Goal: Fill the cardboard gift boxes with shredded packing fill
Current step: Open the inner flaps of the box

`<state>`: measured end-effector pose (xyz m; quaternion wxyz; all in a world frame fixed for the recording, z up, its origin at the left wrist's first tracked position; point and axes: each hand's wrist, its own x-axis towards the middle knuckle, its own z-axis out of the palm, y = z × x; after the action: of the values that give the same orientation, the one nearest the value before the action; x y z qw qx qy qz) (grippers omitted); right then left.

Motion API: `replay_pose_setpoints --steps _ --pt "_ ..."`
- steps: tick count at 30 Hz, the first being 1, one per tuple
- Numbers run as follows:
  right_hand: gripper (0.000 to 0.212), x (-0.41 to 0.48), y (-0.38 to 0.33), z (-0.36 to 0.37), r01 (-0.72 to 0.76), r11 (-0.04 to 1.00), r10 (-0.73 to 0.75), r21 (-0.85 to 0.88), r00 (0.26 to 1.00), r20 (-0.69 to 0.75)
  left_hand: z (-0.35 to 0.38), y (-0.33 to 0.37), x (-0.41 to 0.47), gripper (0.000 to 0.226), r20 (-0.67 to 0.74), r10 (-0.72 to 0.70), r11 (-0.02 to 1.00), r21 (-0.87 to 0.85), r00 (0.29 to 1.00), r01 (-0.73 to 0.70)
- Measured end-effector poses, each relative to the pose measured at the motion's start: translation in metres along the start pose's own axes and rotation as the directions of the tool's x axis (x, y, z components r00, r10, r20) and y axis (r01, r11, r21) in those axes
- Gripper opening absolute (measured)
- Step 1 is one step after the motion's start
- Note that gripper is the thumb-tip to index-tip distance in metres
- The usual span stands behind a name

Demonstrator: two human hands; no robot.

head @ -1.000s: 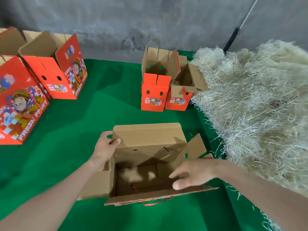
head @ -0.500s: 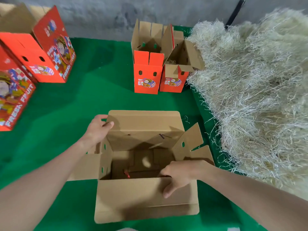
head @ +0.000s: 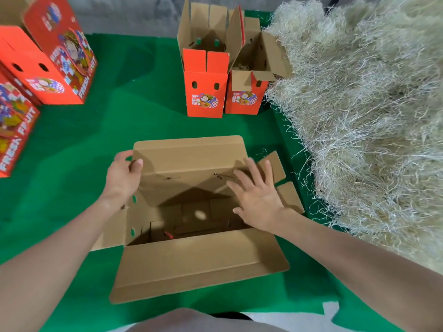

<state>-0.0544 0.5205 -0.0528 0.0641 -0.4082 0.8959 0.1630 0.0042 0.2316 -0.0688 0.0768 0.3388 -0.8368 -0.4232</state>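
Box (head: 196, 262) open mid green cloth (head: 96, 144), flaps spread | left hand (head: 123, 174) grips far flap's left corner | right hand (head: 257, 195) flat, fingers splayed, over box's right edge | fill (head: 371, 116) heaped just right of box

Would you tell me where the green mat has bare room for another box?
Bare green mat lies between the open box and the two upright red boxes, and leftward toward the other red boxes. The right is crowded: shredded fill nearly meets its flaps.
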Motion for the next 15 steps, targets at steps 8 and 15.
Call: replay_pose_setpoints --steps 8,15 --pt "0.071 -0.010 0.009 0.024 -0.210 0.920 0.231 0.331 0.973 -0.027 -0.001 0.010 -0.013 0.062 -0.109 0.370 0.854 0.431 0.923 -0.291" --pt "0.064 -0.008 0.017 0.024 -0.210 0.824 0.274 0.527 0.961 -0.046 0.060 0.052 -0.020 0.082 0.434 0.394 0.574 0.573 0.810 -0.586"
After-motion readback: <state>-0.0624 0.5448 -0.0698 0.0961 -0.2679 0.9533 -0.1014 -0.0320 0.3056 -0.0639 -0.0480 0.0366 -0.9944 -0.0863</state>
